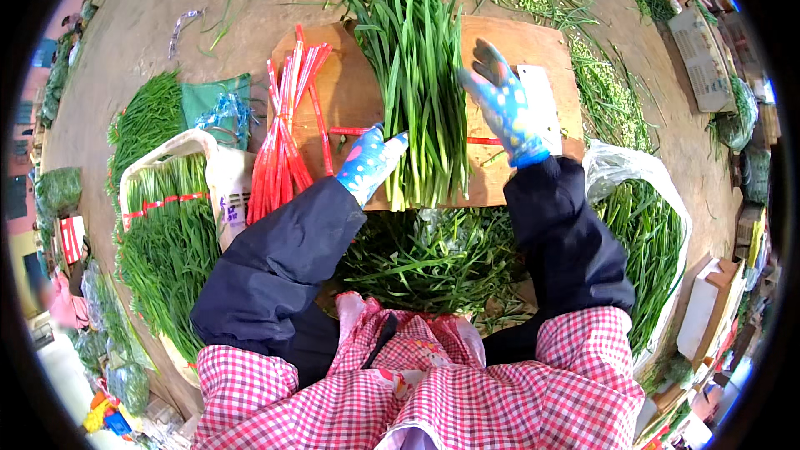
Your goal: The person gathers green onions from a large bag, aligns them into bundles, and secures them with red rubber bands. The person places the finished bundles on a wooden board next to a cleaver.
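Observation:
A thick bunch of garlic chives lies lengthwise on a wooden board, leaf tips away from me and cut stems toward me. A red tie strip runs crosswise beneath it, showing at both sides. My left hand, in a blue patterned glove, grips the left edge of the stems, its thumb on top and its other fingers partly hidden. To the right of the bunch, my right hand, gloved alike, is raised with fingers spread and holds nothing. Beside it lies a flat white rectangular piece.
A bundle of red and white tie strips lies at the board's left. Tied chives fill a white container farther left. Loose greens lie below the board, and a plastic-lined container of greens stands at right. Trimmings litter the floor.

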Demonstrator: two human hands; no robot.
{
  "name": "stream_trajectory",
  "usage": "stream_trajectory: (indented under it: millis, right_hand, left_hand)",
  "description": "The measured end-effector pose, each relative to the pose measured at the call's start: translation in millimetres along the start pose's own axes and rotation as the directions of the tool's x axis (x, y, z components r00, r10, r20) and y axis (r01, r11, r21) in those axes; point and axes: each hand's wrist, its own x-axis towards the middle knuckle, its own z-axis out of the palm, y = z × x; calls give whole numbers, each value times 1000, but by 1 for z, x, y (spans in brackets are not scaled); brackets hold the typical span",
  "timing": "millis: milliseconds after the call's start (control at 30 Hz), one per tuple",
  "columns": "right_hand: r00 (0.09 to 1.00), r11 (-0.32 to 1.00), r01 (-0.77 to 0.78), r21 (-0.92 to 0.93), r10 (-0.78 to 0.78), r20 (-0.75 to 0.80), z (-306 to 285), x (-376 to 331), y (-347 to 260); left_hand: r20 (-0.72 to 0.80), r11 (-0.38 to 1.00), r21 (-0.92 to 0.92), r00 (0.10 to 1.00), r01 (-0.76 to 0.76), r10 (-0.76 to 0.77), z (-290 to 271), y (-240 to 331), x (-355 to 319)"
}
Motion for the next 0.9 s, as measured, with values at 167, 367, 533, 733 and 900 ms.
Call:
stream_trajectory:
  millis: [167,367,533,733,900]
  right_hand:
    - [920,631,383,-674,-327,217,12,-82,-38]
    - [959,812,186,-553,-272,-75,20,-121,32]
    - [986,982,-129,-139,112,-123,27,-126,30]
    - [971,980,-192,49,197,-135,19,-126,47]
    - [974,979,-200,-26,196,-116,16,-127,38]
  left_hand:
    - [-65,962,270,998,39,-22,-2,-24,21]
    - [24,939,343,1000,4,-13,0,10,-1]
    - [-11,525,846,986,98,-165,-15,53,-4]
    - [-86,600,794,995,97,-47,-20,67,9]
    - [-38,518,854,999,45,-24,-13,64,15]
